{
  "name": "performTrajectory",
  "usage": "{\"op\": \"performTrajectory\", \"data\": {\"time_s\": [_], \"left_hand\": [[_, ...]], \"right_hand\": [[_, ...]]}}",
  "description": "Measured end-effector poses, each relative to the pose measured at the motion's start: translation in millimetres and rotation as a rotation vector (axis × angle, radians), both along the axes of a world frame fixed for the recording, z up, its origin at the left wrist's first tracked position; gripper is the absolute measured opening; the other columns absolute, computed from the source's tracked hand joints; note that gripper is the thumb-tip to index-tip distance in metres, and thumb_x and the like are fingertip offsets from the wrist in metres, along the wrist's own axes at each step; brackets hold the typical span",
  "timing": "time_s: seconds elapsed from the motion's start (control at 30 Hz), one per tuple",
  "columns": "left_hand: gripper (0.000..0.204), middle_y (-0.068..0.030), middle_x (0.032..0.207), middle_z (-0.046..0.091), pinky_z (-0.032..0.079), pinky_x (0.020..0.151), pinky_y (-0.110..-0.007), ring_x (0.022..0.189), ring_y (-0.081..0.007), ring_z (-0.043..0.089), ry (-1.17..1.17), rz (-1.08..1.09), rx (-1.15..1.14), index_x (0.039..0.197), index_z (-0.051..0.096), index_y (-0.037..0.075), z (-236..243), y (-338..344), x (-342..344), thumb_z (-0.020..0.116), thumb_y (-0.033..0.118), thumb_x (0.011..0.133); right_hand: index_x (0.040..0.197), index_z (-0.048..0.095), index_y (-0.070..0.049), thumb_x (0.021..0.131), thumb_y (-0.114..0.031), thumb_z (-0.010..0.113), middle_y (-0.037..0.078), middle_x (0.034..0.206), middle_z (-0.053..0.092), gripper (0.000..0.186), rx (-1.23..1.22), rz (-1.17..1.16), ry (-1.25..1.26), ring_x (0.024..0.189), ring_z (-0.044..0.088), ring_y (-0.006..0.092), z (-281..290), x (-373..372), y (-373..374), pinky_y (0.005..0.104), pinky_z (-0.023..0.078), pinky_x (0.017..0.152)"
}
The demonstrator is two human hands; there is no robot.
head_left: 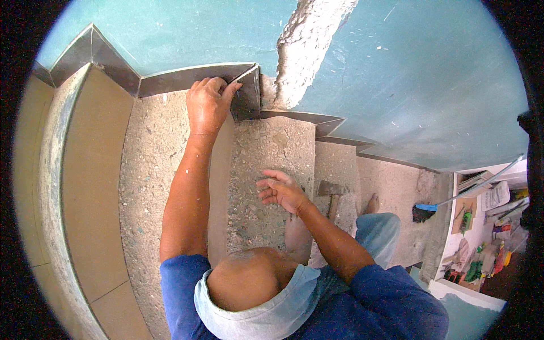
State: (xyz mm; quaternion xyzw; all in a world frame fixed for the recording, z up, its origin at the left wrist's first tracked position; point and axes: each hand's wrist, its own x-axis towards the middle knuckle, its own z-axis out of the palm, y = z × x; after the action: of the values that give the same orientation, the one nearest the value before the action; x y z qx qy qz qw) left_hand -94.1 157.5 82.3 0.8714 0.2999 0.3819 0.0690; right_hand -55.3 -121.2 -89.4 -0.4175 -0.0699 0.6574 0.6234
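Note:
My left hand (208, 105) reaches up to the wall, its fingers curled and thumb pressed in at the top edge of a dark skirting tile (246, 99). The tile stands at the corner of a stair step, with a light gap along its slanted top. Lower and to the right, my right hand (283, 192) hangs over a rough concrete step (258, 141). Its fingers are spread and hold nothing. A hammer-like tool with a broad metal head (333, 188) and wooden handle lies on the step to its right.
Ragged white plaster (306, 51) runs up the teal wall (419, 79). Tan tiled steps (93, 170) lie at left. At right are a blue-and-black broom (425, 211) and a heap of mixed items (487, 249). My bent knee (249, 277) is close below my hands.

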Motion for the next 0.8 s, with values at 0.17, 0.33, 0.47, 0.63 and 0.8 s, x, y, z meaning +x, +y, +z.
{"op": "performTrajectory", "data": {"time_s": [0.17, 0.33, 0.47, 0.63, 0.8], "left_hand": [[0.033, -0.0136, 0.078, 0.070, 0.050, 0.074, -0.045, 0.076, -0.0353, 0.064, 0.011, -0.008, -0.009, 0.078, 0.073, 0.002, -0.2, 0.4, -0.3, 0.081, 0.034, 0.082], [0.033, -0.0138, 0.078, 0.070, 0.050, 0.074, -0.046, 0.077, -0.0352, 0.064, -0.002, -0.002, -0.019, 0.077, 0.073, 0.003, -0.8, 1.0, -0.1, 0.081, 0.034, 0.082], [0.031, -0.0139, 0.078, 0.070, 0.050, 0.073, -0.046, 0.077, -0.0350, 0.064, 0.006, 0.005, -0.016, 0.077, 0.073, 0.003, 0.4, 0.2, -0.4, 0.082, 0.033, 0.081], [0.030, -0.0138, 0.078, 0.070, 0.050, 0.072, -0.047, 0.076, -0.0354, 0.064, -0.024, -0.006, -0.001, 0.076, 0.072, 0.003, 1.7, -0.9, -0.4, 0.082, 0.031, 0.080], [0.030, -0.0135, 0.078, 0.070, 0.050, 0.072, -0.046, 0.075, -0.0355, 0.063, -0.059, -0.025, 0.005, 0.075, 0.072, 0.003, -0.1, 0.5, -0.3, 0.082, 0.031, 0.080]], "right_hand": [[0.149, 0.041, -0.009, 0.102, -0.025, 0.061, 0.016, 0.135, 0.061, 0.053, 0.026, 0.000, -0.013, 0.100, 0.068, 0.0277, -0.1, -0.8, -0.8, 0.0441, 0.060, 0.084], [0.144, 0.044, -0.010, 0.101, -0.023, 0.062, 0.012, 0.136, 0.061, 0.049, 0.042, -0.048, 0.152, 0.105, 0.067, 0.0299, 12.7, 9.9, 12.9, 0.0469, 0.059, 0.087], [0.145, 0.043, -0.009, 0.097, -0.024, 0.065, 0.010, 0.139, 0.057, 0.054, 0.114, -0.231, 0.159, 0.122, 0.058, 0.0311, 30.9, 33.1, 53.3, 0.0520, 0.053, 0.096], [0.128, 0.053, -0.015, 0.092, -0.025, 0.072, 0.002, 0.126, 0.057, 0.042, 0.091, -0.372, 0.126, 0.123, 0.053, 0.0289, 46.5, 54.6, 115.1, 0.0575, 0.046, 0.099], [0.110, 0.060, -0.020, 0.089, -0.024, 0.075, -0.002, 0.119, 0.060, 0.027, 0.128, -0.379, 0.142, 0.114, 0.054, 0.0253, 57.6, 57.4, 138.3, 0.0581, 0.045, 0.096]]}}
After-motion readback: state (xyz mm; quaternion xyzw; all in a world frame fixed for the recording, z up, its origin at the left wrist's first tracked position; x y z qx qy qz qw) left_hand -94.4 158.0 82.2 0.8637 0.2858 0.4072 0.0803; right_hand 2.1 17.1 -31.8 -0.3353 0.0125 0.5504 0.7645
